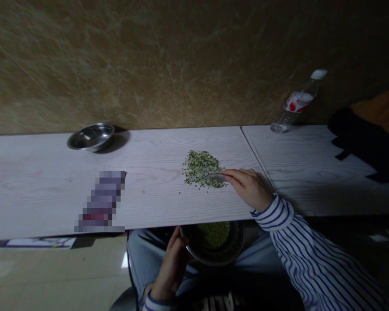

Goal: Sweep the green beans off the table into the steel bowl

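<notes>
A patch of small green grains that look like mung beans [201, 166] lies scattered on the pale wooden table. My right hand [251, 188] is closed on a greyish spoon [215, 177], whose flat end rests among the grains at their right side. Below the table's front edge, over my lap, a metal bowl [209, 260] holds more of the green grains [215, 234]. With fingers and thumb at its left rim, my left hand [176, 255] grips the bowl. The table edge hides the bowl's far part.
An empty steel bowl [92, 137] sits tilted at the back left by the wall. A pixelated flat object [102, 201] lies at the front left. Towards the back right stands a plastic bottle [298, 103], with dark and orange cloth [369, 138] beyond it. A seam [256, 153] crosses the table [155, 198].
</notes>
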The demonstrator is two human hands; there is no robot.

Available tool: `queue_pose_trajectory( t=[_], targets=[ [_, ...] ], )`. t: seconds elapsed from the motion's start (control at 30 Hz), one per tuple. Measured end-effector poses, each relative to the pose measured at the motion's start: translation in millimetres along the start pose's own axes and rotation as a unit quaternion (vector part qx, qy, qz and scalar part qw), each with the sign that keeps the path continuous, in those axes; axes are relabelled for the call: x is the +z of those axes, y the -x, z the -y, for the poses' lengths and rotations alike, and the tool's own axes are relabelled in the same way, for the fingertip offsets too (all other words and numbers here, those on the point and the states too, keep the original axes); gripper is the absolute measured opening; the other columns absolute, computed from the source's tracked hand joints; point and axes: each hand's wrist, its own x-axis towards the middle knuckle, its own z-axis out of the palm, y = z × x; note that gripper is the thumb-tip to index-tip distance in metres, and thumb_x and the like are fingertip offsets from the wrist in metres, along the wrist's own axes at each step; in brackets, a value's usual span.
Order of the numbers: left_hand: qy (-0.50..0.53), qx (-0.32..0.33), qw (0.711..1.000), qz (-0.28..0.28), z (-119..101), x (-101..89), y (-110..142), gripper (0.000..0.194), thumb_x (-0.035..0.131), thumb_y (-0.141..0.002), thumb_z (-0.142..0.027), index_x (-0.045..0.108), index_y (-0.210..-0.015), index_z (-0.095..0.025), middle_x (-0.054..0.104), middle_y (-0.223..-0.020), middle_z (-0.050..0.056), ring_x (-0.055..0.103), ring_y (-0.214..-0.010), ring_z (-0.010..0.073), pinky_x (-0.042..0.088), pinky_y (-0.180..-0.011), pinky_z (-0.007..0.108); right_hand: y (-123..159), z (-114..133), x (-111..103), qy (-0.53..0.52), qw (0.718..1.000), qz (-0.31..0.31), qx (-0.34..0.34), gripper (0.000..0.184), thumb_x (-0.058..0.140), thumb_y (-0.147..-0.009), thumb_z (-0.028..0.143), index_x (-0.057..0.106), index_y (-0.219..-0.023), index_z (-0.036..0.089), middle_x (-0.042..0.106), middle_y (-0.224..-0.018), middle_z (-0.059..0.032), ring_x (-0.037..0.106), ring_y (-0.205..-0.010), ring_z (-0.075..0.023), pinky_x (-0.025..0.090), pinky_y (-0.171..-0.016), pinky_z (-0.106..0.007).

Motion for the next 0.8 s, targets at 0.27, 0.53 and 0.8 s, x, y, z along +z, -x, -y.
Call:
queue_pose_trajectory(
  t=[0.27, 0.53, 0.8],
  targets=[
    [0.013, 0.001, 1.000, 0.012, 8, -3.7, -5, 0.062, 0.068, -0.066, -0.027, 0.062, -0.127, -0.026, 0.069, -0.124, 0.009, 0.064, -0.106, 0.0328, 0.054, -0.081, 0.041, -12, -48, -13, 0.024, 0.985, -0.043, 0.166, 0.028, 0.054, -0.090, 0.026, 0.071, -0.110, 0.019, 0.077, -0.098, -0.0086, 0.072, -0.081, -0.0247, 0.055, -0.071, -0.034],
    [0.018, 0.005, 1.000, 0.014, 6, -2.5, -4, 0.058, 0.067, -0.064, -0.025, 0.063, -0.123, -0.025, 0.070, -0.120, 0.008, 0.063, -0.111, 0.0325, 0.054, -0.082, 0.039, -6, -38, -13, 0.007, 0.988, 0.008, 0.156, 0.027, 0.055, -0.089, 0.025, 0.072, -0.109, 0.020, 0.078, -0.096, -0.0074, 0.073, -0.082, -0.0237, 0.056, -0.075, -0.033],
    [0.004, 0.002, 1.000, 0.026, 5, 2.5, -1, 0.060, 0.066, -0.066, -0.026, 0.061, -0.125, -0.024, 0.070, -0.120, 0.008, 0.062, -0.111, 0.0335, 0.053, -0.083, 0.041, 17, -24, -16, -0.029, 0.992, 0.007, 0.120, 0.024, 0.054, -0.090, 0.024, 0.072, -0.105, 0.020, 0.078, -0.096, -0.0067, 0.073, -0.083, -0.0220, 0.056, -0.075, -0.032]
  ],
)
